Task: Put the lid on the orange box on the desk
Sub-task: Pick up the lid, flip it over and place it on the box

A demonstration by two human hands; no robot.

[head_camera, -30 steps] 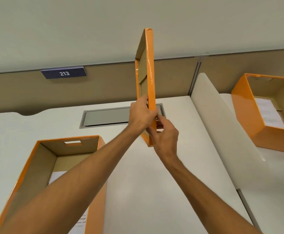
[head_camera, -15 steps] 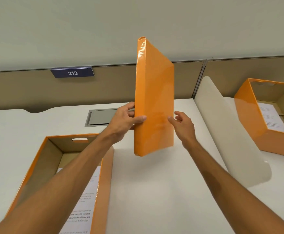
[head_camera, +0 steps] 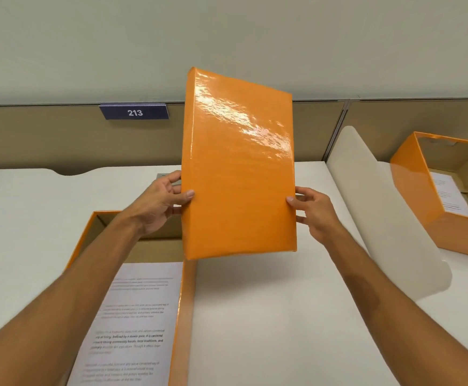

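A glossy orange lid (head_camera: 238, 168) is held up in the air, its top face turned toward me and tilted back. My left hand (head_camera: 160, 203) grips its left edge and my right hand (head_camera: 312, 210) grips its right edge. Below and to the left stands an open orange box (head_camera: 184, 316) on the white desk, with printed sheets of paper (head_camera: 132, 324) inside. The lid's lower edge hangs just above the box's far right corner.
A second open orange box (head_camera: 411, 190) with paper in it stands at the right, behind a slanted white divider (head_camera: 380, 207). A tan partition wall with a "213" sign (head_camera: 134, 112) runs along the back. A bare stretch of desk (head_camera: 269, 316) lies between the boxes.
The lid has turned from edge-on to face-on toward me. My hands moved apart, from the lower edge to the two long sides. The view has tilted down toward the left box.
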